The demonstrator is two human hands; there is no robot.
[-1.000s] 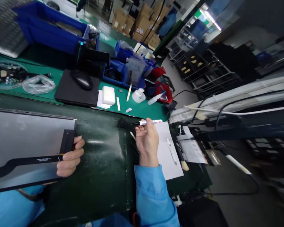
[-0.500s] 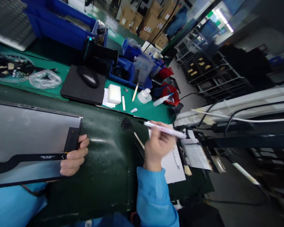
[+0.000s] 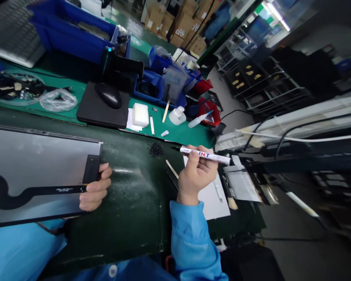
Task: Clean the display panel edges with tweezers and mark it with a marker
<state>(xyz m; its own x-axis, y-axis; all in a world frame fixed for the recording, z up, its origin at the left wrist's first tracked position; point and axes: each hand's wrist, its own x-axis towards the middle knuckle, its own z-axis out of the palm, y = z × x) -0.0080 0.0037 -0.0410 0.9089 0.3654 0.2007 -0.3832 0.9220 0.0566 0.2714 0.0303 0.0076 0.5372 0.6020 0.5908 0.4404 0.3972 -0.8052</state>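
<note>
My left hand [image 3: 96, 188] grips the right edge of a flat display panel [image 3: 55, 156], fingers curled over the near side, the rest of the hand hidden behind it. A black flex cable [image 3: 43, 191] runs across the panel's grey back to a black patch by my fingers. My right hand [image 3: 194, 175] is closed around a white paint marker [image 3: 216, 157] with "INT" readable on its barrel. The marker lies nearly level above the bench, its dark narrow end pointing left. Beneath that hand are a white paper sheet [image 3: 212, 207] and a thin pale stick [image 3: 171, 168].
Black crumbs [image 3: 155, 149] lie on the dark green mat. Along the back stand a mouse [image 3: 109, 95] on a black pad, a white sponge block [image 3: 140, 115], a white bottle [image 3: 177, 116] and blue bins [image 3: 73, 31]. A brush [image 3: 231, 202] and printed sheets [image 3: 242, 185] sit at right.
The marker has steadied, so its lettering and dark left end now show. My left hand and the panel have shifted slightly right and up in view.
</note>
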